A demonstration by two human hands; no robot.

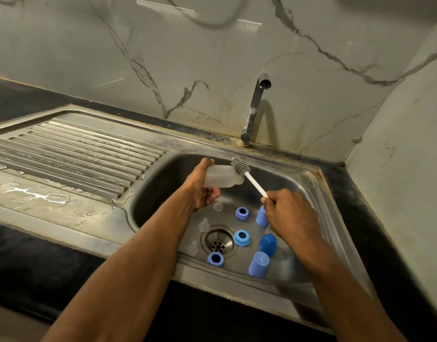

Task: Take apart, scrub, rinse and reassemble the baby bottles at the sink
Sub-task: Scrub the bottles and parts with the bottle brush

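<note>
A: Marble-look wall, steel sink [318, 193] with wet drainboard; tap [255, 104] dry, beyond both hands.

B: Hands?

A: Left hand [202, 191] gripped the clear bottle [219, 176] on its side above the basin. Right hand [289, 213] was closed round the white handle of the brush [240, 166], bristles outside, just at the bottle's mouth.

B: Handling?

A: Light plastic, likely slick when wet; best held round the body. Blue rings, caps and clear teats lay below the hands, near the drain [218, 240].

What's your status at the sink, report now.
Left hand grips clear bottle; right hand grips brush, head outside bottle mouth. Blue rings, caps, clear teats loose in basin. Nothing blocking.
</note>
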